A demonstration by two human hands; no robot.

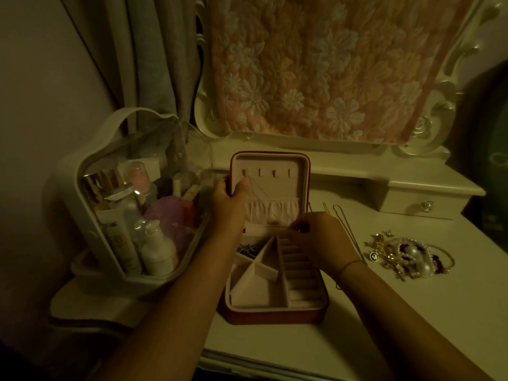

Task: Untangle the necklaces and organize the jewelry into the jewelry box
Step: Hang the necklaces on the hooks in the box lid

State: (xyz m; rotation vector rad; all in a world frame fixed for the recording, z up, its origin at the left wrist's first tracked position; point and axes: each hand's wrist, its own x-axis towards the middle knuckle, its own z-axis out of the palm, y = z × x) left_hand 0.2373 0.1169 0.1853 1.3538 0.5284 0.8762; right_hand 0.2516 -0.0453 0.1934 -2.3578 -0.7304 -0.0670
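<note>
A red jewelry box [275,312] stands open at the table's middle, its pink-lined lid [299,166] upright with hooks and a gathered pocket. A thin necklace chain [261,192] hangs from the leftmost hook down across the lid. My left hand [229,200] grips the lid's left edge, thumb pressed by that hook. My right hand [316,237] hovers over the ring rolls, its fingertips pinching something small near the chain's lower end. Dark jewelry [247,248] lies in a left compartment. A pile of pearls and gold pieces [406,257] sits to the right.
A clear cosmetics case [132,204] full of bottles stands just left of the box. A thin chain [346,224] and a hairpin [325,207] lie on the table behind my right hand. A small drawer unit [423,202] and cloth-covered mirror frame [316,70] stand at the back.
</note>
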